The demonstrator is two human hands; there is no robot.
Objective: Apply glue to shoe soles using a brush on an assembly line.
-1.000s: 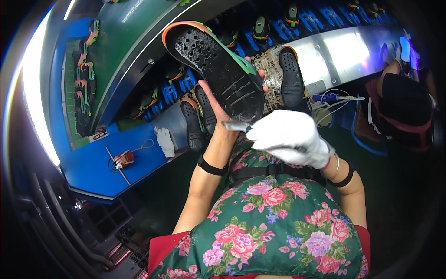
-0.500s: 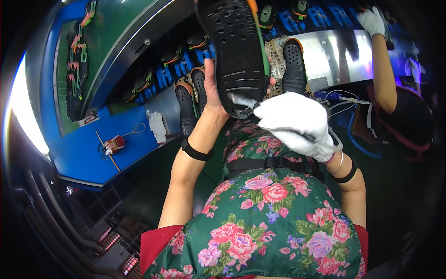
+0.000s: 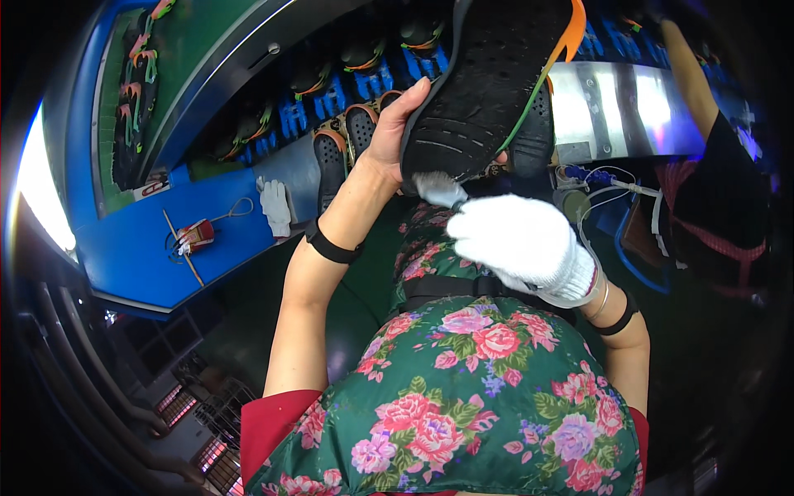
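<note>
My bare left hand [image 3: 394,132] is wrapped round a black shoe sole [image 3: 480,103], thumb along its left edge and fingertips showing at the right. The sole has an orange and green rim and is tilted, with its holed, ridged face toward me. In a white knit glove, my right hand [image 3: 523,248] is closed on a small brush [image 3: 440,189]; its handle is mostly hidden in the fist. The pale bristles touch the lower end of the sole, at its edge.
More soles [image 3: 331,161] stand left of my hand; another sole [image 3: 532,132] sits partly behind the held one. A blue side table [image 3: 132,273] carries a red tin [image 3: 197,237] with a stick and a white glove [image 3: 275,207]. At the right, a co-worker's arm [image 3: 691,78] reaches over the metal surface [image 3: 608,107].
The sole has moved right and tilts more. My gloved hand and the brush have dropped slightly, the bristles shifting to the sole's end. The co-worker's gloved hand has moved farther away.
</note>
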